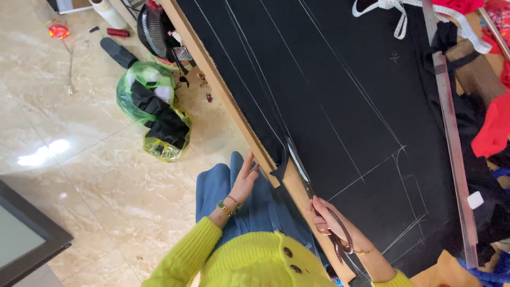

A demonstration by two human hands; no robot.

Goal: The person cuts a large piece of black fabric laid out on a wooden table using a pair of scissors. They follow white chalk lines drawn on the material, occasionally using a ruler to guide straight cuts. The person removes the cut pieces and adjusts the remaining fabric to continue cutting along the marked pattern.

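Observation:
Black fabric marked with white chalk lines lies spread over a wooden table. My right hand grips large scissors, their blades pointing along a chalk line near the table's front edge, where the cloth is partly cut. My left hand hangs open beside the table edge, fingers near the loose cut strip of fabric. I wear a yellow-green sweater and blue jeans.
A long metal ruler lies along the fabric's far side, with a white measuring tape, white chalk and red cloth nearby. On the tiled floor sit green and yellow bags of scraps and a fan.

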